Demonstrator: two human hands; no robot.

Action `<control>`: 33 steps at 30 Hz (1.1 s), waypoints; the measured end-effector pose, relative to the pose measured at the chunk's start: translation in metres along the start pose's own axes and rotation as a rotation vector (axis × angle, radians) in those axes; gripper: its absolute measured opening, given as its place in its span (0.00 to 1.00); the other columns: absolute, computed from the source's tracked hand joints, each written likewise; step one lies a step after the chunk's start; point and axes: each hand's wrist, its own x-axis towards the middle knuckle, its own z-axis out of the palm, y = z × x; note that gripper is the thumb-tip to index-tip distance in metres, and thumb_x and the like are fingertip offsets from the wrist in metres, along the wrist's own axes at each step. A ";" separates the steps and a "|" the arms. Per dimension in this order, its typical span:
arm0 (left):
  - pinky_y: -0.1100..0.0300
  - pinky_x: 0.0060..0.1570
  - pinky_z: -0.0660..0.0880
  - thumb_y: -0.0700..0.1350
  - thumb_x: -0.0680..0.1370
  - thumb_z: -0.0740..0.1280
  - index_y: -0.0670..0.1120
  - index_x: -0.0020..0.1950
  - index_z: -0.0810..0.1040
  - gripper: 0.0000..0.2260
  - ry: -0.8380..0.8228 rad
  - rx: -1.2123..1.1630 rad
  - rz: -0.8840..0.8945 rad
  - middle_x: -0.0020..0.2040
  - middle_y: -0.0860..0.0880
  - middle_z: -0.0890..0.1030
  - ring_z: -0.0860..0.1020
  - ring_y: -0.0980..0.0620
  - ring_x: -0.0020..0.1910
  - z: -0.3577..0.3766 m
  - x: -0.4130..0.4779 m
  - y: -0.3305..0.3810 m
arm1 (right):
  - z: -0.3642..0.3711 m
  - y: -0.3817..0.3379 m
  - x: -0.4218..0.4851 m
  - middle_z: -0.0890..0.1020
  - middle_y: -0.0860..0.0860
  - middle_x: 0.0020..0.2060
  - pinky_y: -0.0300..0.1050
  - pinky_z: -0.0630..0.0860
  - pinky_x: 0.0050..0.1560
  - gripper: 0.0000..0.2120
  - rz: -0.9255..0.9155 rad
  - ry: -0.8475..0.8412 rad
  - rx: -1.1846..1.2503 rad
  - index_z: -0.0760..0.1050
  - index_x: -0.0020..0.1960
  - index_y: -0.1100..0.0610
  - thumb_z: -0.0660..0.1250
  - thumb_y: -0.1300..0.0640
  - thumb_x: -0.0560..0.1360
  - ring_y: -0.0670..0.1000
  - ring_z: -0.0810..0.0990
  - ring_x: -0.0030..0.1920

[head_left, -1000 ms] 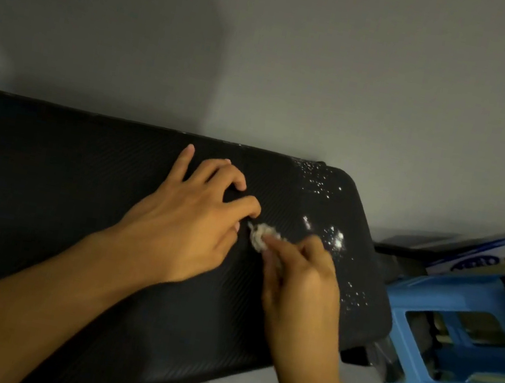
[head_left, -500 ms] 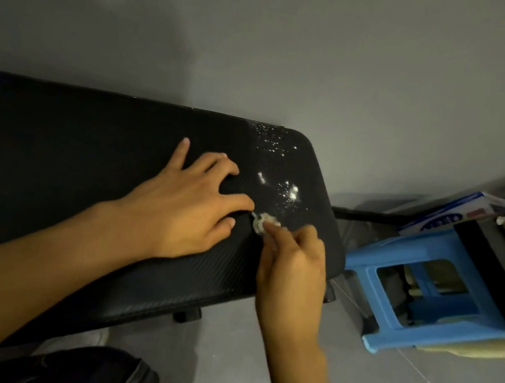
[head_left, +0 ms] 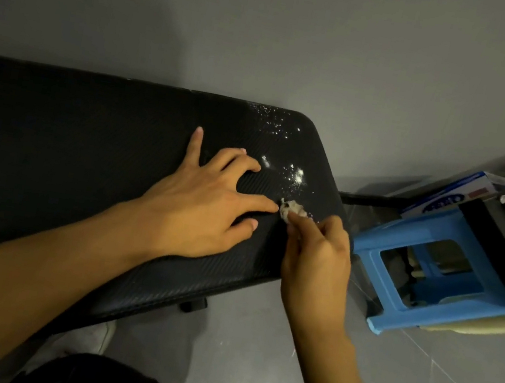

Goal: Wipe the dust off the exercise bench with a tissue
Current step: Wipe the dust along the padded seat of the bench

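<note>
Exercise bench point(head_left: 68, 138): black padded top, fine ribbed weave, rounded corner, left end cut off by the frame. White dust point(head_left: 294, 173) speckles the right end. Left hand point(head_left: 197, 212) rests flat, fingers spread, holding nothing. Right hand point(head_left: 317, 256) pinches a small crumpled tissue point(head_left: 291, 211) against the pad, partly hidden by fingertips. Blue plastic stool point(head_left: 375, 270) stands beside.

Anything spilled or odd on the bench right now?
Yes: white dust is scattered over the right end of the bench: a thick patch just beyond the crumpled tissue pinched by the right hand, finer specks near the far corner. Nothing looks damaged.
</note>
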 end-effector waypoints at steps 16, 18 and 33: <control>0.28 0.74 0.39 0.64 0.81 0.54 0.72 0.76 0.61 0.22 -0.031 -0.047 0.009 0.81 0.50 0.53 0.45 0.48 0.82 -0.008 -0.010 -0.004 | -0.012 -0.018 -0.031 0.73 0.50 0.45 0.41 0.69 0.38 0.13 -0.146 -0.057 0.099 0.81 0.61 0.53 0.63 0.54 0.80 0.49 0.70 0.43; 0.28 0.74 0.39 0.64 0.81 0.53 0.72 0.76 0.61 0.22 -0.039 -0.038 0.008 0.81 0.50 0.52 0.44 0.47 0.82 -0.007 -0.010 -0.004 | -0.021 -0.008 -0.041 0.74 0.50 0.45 0.43 0.72 0.38 0.14 -0.200 -0.072 0.091 0.80 0.61 0.53 0.64 0.54 0.78 0.49 0.71 0.43; 0.25 0.73 0.49 0.62 0.77 0.59 0.65 0.65 0.79 0.19 0.095 -0.119 0.039 0.75 0.44 0.70 0.63 0.41 0.78 0.001 -0.009 -0.007 | -0.022 0.020 0.003 0.71 0.49 0.43 0.44 0.71 0.38 0.15 -0.001 -0.134 -0.001 0.81 0.61 0.55 0.70 0.59 0.75 0.50 0.70 0.41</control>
